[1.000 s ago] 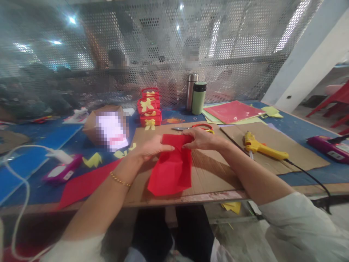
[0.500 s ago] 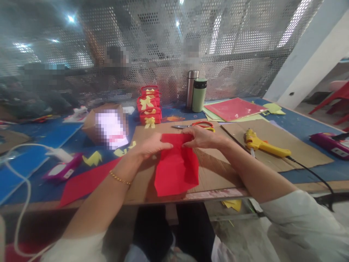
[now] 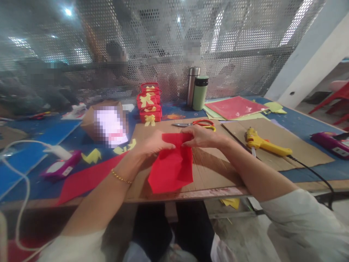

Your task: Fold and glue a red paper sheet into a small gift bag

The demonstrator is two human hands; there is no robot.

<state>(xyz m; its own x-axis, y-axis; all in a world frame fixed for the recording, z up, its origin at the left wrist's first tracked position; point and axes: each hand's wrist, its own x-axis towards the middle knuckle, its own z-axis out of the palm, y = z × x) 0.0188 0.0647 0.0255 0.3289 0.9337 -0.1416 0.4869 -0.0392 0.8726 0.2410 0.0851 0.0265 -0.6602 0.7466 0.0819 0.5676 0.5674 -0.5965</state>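
Observation:
A folded red paper sheet (image 3: 171, 169) is held above the cardboard mat (image 3: 212, 174), its near end spreading wider toward me. My left hand (image 3: 155, 143) pinches its far left edge, thumb on top and the other fingers hidden behind. On the far right edge my right hand (image 3: 200, 138) grips the same sheet with thumb and fingers. Just beyond the hands lie scissors (image 3: 195, 124) with red and yellow handles. A yellow glue gun (image 3: 265, 143) rests on another cardboard piece to the right of my right hand.
Small red boxes with yellow bows (image 3: 149, 105) stand at the back, left of a green tumbler (image 3: 200, 94) and a steel flask (image 3: 192, 85). Red and green sheets (image 3: 237, 107) lie back right. A lit phone (image 3: 111, 125), yellow scraps and a purple power strip (image 3: 61, 165) are at left.
The near end of the red paper has swung a little to the left. Both hands keep their hold at its far end, almost unmoved.

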